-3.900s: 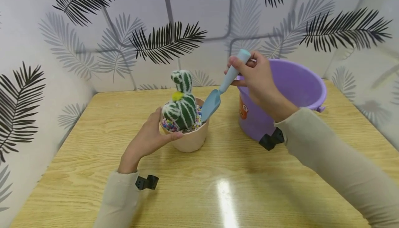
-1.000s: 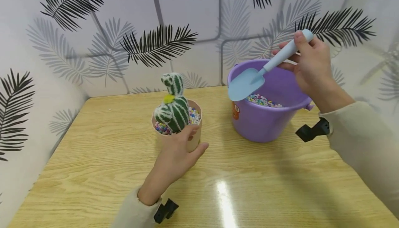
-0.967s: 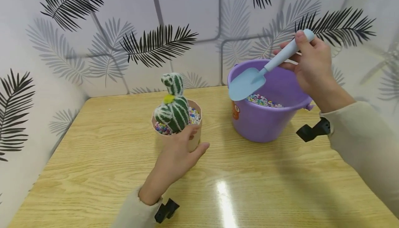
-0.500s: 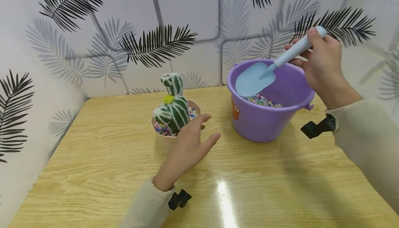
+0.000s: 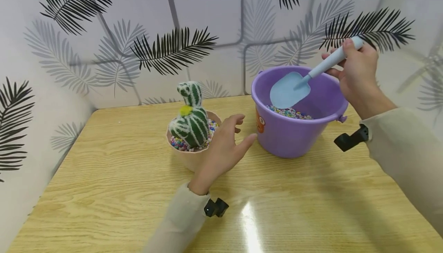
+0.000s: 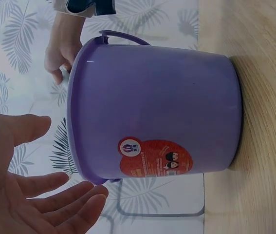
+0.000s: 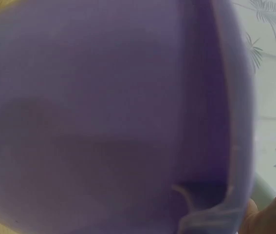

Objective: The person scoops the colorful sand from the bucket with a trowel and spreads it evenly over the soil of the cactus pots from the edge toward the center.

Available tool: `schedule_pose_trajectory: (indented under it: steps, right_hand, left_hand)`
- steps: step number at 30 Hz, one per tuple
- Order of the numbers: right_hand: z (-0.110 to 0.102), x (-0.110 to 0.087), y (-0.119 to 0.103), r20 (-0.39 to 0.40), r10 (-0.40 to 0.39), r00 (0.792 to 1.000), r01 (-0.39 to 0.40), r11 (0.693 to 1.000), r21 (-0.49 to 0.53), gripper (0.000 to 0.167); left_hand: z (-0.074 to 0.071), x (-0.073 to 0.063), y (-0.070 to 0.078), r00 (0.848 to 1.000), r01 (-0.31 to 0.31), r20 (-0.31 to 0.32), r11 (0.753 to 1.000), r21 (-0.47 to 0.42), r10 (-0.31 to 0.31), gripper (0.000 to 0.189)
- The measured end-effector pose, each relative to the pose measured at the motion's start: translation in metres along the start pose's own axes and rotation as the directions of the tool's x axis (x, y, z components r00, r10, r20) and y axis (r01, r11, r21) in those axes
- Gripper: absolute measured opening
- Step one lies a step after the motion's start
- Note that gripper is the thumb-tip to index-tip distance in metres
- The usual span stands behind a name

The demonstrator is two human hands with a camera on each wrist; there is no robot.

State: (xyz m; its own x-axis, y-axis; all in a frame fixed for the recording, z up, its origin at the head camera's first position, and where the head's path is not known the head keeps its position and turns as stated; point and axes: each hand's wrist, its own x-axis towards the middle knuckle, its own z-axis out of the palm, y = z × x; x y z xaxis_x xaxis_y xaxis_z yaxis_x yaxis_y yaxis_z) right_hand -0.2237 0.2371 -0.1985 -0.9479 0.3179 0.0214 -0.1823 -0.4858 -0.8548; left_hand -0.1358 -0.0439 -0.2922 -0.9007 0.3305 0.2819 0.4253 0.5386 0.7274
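In the head view my right hand [image 5: 361, 74] grips the handle of a light blue trowel [image 5: 288, 90]. Its blade slants down inside the purple bucket [image 5: 287, 137], above several colorful beads [image 5: 294, 113]. My left hand [image 5: 223, 149] hovers with loosely spread fingers between the bucket and a beige flowerpot [image 5: 185, 158]; it holds nothing. A fuzzy green cactus [image 5: 197, 128] with a yellow flower stands in the pot among more beads. The left wrist view shows this hand [image 6: 35, 180] apart from the bucket [image 6: 162, 107]. Bucket wall [image 7: 103, 97] fills most of the right wrist view.
Everything stands on a wood-grain table [image 5: 114, 176]. A leaf-patterned wall covering [image 5: 214, 18] rises close behind the bucket and pot. On the bucket's front is a red-orange sticker [image 6: 157, 158].
The trowel has gone from the flowerpot to the bucket, its blade now inside the rim. My left hand has let go of the pot and shifted right toward the bucket.
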Motion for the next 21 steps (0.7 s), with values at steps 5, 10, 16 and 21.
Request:
schedule_pose_trajectory:
  steps: [5,10,16,21]
  right_hand:
    - [-0.002,0.006,0.005,-0.015,-0.024,1.000,0.024,1.000,-0.013,0.014]
    - [-0.005,0.011,0.007,-0.013,-0.015,1.000,0.014,0.998,-0.063,0.013]
    - [-0.008,0.015,0.012,0.003,-0.021,1.000,0.021,0.993,-0.119,0.011]
    - [-0.009,0.017,0.016,0.030,-0.048,0.998,0.052,0.988,-0.143,0.010]
  left_hand:
    - [0.007,0.009,0.001,1.000,0.000,-0.010,0.999,-0.046,0.000,0.057]
    - [0.011,0.017,0.002,0.999,-0.001,-0.037,0.998,-0.067,-0.002,0.057]
    - [0.015,0.025,0.002,0.999,0.036,-0.037,0.994,-0.099,-0.040,0.064]
    - [0.018,0.033,0.003,0.997,0.077,-0.017,0.988,-0.137,-0.080,0.071]
